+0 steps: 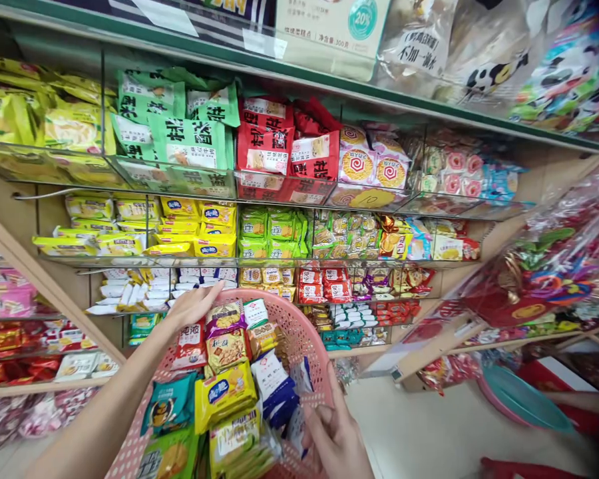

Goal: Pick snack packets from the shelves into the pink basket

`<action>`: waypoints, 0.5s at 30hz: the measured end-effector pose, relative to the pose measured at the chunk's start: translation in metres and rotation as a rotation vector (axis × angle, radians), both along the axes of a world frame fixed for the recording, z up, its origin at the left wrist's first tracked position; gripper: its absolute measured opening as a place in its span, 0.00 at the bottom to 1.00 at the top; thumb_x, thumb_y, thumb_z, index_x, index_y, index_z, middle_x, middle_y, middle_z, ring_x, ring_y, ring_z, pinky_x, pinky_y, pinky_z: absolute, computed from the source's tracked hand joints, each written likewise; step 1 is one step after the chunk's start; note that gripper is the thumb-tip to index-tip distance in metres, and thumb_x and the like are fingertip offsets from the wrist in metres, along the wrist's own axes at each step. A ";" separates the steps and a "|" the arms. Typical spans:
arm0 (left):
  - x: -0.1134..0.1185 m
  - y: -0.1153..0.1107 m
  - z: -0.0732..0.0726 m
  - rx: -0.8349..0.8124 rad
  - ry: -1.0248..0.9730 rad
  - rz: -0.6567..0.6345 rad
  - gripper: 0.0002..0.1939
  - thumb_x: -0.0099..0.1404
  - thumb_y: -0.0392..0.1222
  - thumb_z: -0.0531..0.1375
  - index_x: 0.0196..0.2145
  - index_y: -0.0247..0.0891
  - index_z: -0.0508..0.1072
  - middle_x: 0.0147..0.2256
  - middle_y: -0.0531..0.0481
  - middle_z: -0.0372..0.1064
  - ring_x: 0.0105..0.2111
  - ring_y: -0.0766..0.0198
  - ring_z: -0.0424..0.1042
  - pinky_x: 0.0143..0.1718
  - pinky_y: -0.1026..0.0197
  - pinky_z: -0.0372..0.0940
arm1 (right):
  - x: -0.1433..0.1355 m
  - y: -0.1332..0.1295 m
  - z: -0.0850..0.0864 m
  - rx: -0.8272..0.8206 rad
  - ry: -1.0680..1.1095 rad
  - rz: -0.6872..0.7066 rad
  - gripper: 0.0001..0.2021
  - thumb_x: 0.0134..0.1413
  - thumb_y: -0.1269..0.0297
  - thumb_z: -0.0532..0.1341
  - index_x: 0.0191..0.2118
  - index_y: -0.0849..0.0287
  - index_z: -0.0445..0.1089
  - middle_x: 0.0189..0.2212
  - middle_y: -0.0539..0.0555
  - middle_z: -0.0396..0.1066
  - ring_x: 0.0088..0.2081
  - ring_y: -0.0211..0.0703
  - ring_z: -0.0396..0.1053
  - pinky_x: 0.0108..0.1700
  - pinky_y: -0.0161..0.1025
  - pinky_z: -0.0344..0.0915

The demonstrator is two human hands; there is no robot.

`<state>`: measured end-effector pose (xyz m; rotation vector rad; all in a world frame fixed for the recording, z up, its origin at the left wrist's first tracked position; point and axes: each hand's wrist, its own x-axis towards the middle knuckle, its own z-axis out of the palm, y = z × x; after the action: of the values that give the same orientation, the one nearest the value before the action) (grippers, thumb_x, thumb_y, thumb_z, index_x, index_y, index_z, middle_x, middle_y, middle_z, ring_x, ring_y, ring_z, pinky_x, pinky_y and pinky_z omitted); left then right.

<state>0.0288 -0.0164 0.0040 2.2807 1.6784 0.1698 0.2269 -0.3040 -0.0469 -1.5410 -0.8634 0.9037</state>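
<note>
A pink perforated basket (321,356) tilts in front of the shelves, holding several small snack packets, among them a yellow packet (225,395), a teal one (170,402) and a white-and-blue one (271,379). My left hand (194,308) reaches over the basket's upper left rim, fingers stretched towards the right and lying near the rim. At the basket's right side, my right hand (335,426) grips the rim, its thumb on the inner side by the blue-and-white packets.
Shelves with clear dividers (194,263) carry rows of packets. A glass upper shelf (329,83) holds larger bags. Wrapped goods (534,259) hang at the right, above a teal basin (524,399). Another person's arm (586,402) shows at the right edge.
</note>
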 end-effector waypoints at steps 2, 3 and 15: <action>-0.001 0.001 -0.002 0.004 -0.001 0.008 0.37 0.58 0.66 0.35 0.33 0.40 0.75 0.34 0.41 0.74 0.38 0.48 0.71 0.38 0.55 0.61 | 0.005 0.000 -0.002 -0.003 -0.013 0.038 0.42 0.54 0.44 0.52 0.65 0.66 0.34 0.16 0.44 0.62 0.19 0.36 0.60 0.21 0.31 0.58; -0.001 0.002 -0.003 0.007 -0.003 0.014 0.37 0.58 0.66 0.35 0.33 0.40 0.75 0.34 0.41 0.75 0.38 0.48 0.71 0.38 0.55 0.61 | 0.010 0.002 -0.003 -0.001 -0.028 0.050 0.41 0.55 0.45 0.52 0.65 0.66 0.37 0.16 0.44 0.61 0.20 0.37 0.61 0.23 0.31 0.58; -0.012 -0.005 0.003 -0.018 -0.007 0.063 0.37 0.59 0.66 0.35 0.32 0.41 0.75 0.35 0.40 0.74 0.38 0.48 0.71 0.41 0.52 0.60 | 0.164 0.157 -0.023 0.246 -1.243 -0.062 0.13 0.60 0.62 0.49 0.44 0.62 0.65 0.39 0.60 0.68 0.42 0.47 0.63 0.44 0.42 0.60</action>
<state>0.0169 -0.0215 0.0067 2.2134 1.7424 0.1751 0.3908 -0.1471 -0.0699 -1.8261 -1.6755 -0.3378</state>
